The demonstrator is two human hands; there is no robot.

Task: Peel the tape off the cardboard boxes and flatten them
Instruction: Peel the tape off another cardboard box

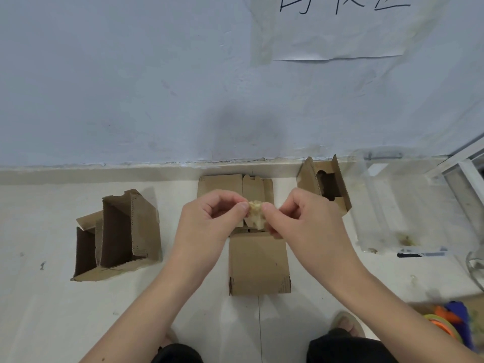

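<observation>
Only writing: black handwritten strokes [343,5] on a white paper sheet [337,35] taped to the wall, upper right of frame. Top cut off by the frame edge, only lower halves of about three characters show, not readable. Cardboard boxes carry no legible print.

Both forearms are bare, with no sleeves, watch or rings on the left hand [209,218] or right hand [306,218]. Black trousers [348,349] cover both knees at the bottom edge. A tan open-toed slipper [347,322] is on the right foot.
</observation>
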